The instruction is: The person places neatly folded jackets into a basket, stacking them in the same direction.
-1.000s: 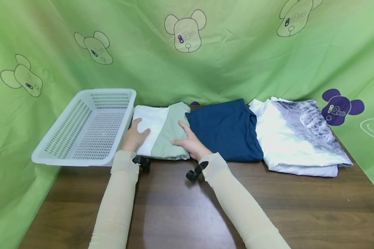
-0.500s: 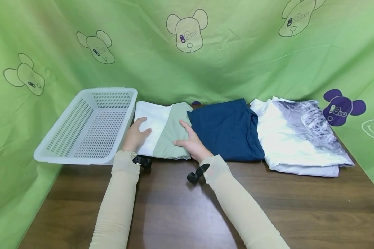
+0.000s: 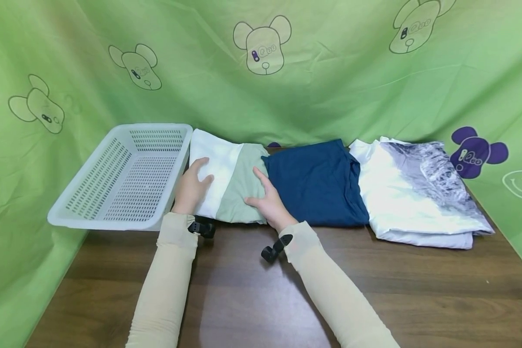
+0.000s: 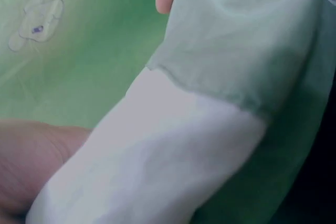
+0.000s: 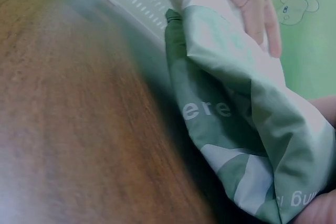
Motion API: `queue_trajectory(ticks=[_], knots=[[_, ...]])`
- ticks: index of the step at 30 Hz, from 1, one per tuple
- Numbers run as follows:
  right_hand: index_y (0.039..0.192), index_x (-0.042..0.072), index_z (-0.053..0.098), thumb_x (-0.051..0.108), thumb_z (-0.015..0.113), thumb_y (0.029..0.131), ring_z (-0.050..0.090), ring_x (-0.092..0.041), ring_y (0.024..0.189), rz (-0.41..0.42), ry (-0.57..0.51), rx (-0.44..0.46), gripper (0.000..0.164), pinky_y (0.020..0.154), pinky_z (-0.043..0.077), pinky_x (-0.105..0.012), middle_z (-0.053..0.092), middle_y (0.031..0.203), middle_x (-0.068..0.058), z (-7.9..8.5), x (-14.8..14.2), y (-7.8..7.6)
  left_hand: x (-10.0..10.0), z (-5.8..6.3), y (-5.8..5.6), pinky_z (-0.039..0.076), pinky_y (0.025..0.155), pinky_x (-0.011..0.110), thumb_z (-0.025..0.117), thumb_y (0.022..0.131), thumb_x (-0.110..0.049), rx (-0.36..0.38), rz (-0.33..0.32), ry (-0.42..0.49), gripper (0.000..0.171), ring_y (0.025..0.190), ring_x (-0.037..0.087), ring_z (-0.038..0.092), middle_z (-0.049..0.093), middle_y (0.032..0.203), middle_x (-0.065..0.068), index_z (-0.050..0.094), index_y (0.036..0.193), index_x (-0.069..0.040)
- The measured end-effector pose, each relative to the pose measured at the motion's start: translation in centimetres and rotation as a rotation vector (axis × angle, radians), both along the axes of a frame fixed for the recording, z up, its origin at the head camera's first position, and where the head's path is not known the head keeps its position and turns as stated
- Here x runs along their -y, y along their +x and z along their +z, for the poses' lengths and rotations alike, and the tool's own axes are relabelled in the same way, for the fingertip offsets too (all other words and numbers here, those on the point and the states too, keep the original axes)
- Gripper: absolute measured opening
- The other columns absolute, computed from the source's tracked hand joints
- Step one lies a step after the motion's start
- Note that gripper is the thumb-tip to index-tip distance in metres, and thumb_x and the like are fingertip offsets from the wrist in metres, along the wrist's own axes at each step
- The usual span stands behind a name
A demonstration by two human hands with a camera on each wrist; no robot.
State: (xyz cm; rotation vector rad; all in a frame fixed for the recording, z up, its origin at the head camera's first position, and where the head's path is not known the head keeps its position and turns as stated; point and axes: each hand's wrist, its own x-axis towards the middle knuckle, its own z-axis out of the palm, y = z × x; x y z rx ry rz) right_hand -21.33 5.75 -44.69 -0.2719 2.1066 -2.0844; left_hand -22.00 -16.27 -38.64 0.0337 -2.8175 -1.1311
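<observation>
A folded white and pale green garment (image 3: 236,181) is between my two hands, its left white side raised. My left hand (image 3: 193,186) grips the white side, thumb over the top. On the green side, my right hand (image 3: 269,203) holds the right edge between thumb and fingers. In the right wrist view the garment (image 5: 231,61) hangs off the table with its layers parted and printed letters inside. The left wrist view shows the white part (image 4: 147,145) bulging beside my left hand (image 4: 37,156). Some fingertips are hidden under the cloth.
A white perforated plastic basket (image 3: 106,225) stands just left of the garment. To the right lie a folded navy garment (image 3: 313,186) and a white and grey patterned one (image 3: 411,193). A green printed curtain (image 3: 330,96) hangs behind the brown wooden table (image 3: 243,290).
The garment's white left side has risen, its far left corner moving up. My left hand has gone up and slightly right with it; my right hand has barely shifted.
</observation>
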Motion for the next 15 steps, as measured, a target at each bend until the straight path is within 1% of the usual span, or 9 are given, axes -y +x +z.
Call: queue_trajectory(ticks=[2, 5, 9, 10, 11, 15], knots=[[0.162, 0.026, 0.025, -0.008, 0.066, 0.090, 0.004, -0.019, 0.155, -0.010, -0.006, -0.012, 0.089, 0.117, 0.030, -0.045, 0.014, 0.168, 0.005, 0.0, 0.1, 0.2, 0.0, 0.4, 0.2, 0.043, 0.106, 0.053, 0.062, 0.101, -0.015, -0.020, -0.011, -0.006, 0.055, 0.133, 0.039, 0.051, 0.047, 0.155, 0.009, 0.045, 0.153, -0.015], [0.162, 0.027, 0.025, -0.009, 0.066, 0.089, 0.005, -0.017, 0.155, -0.022, -0.019, -0.026, 0.091, 0.117, 0.029, -0.044, 0.015, 0.168, 0.005, 0.1, 0.4, 0.6, 0.0, 1.3, 0.6, 0.048, 0.096, 0.055, 0.062, 0.101, -0.016, -0.043, -0.016, -0.030, 0.054, 0.122, 0.042, 0.058, 0.050, 0.153, 0.010, 0.046, 0.152, -0.016], [0.162, 0.027, 0.025, -0.009, 0.067, 0.087, 0.007, -0.017, 0.154, -0.033, -0.023, -0.064, 0.093, 0.117, 0.029, -0.043, 0.016, 0.168, 0.005, 0.4, 0.7, 0.9, 0.0, 2.5, 1.0, 0.050, 0.088, 0.056, 0.062, 0.100, -0.018, -0.046, -0.017, -0.065, 0.055, 0.117, 0.044, 0.060, 0.050, 0.152, 0.010, 0.046, 0.152, -0.018], [0.162, 0.025, 0.024, -0.010, 0.067, 0.087, 0.007, -0.017, 0.154, -0.031, -0.022, -0.070, 0.093, 0.117, 0.029, -0.042, 0.015, 0.168, 0.003, 0.9, 0.7, 1.2, 0.0, 2.8, 1.1, 0.050, 0.087, 0.057, 0.062, 0.100, -0.018, -0.044, -0.020, -0.069, 0.055, 0.115, 0.044, 0.060, 0.050, 0.152, 0.010, 0.045, 0.153, -0.019], [0.163, 0.023, 0.024, -0.010, 0.067, 0.087, 0.007, -0.018, 0.154, -0.029, -0.024, -0.075, 0.093, 0.117, 0.028, -0.042, 0.015, 0.169, 0.002, 1.5, 0.7, 1.5, 0.0, 3.1, 1.1, 0.050, 0.089, 0.057, 0.062, 0.100, -0.017, -0.043, -0.026, -0.068, 0.055, 0.117, 0.044, 0.060, 0.049, 0.153, 0.010, 0.045, 0.153, -0.018], [0.163, 0.018, 0.021, -0.011, 0.066, 0.087, 0.005, -0.019, 0.154, -0.015, -0.040, -0.082, 0.093, 0.118, 0.025, -0.041, 0.013, 0.169, 0.000, 2.1, 0.5, 1.8, 0.1, 4.1, 1.4, 0.047, 0.097, 0.057, 0.063, 0.100, -0.016, -0.046, -0.047, -0.070, 0.057, 0.122, 0.045, 0.057, 0.048, 0.154, 0.010, 0.044, 0.153, -0.018]])
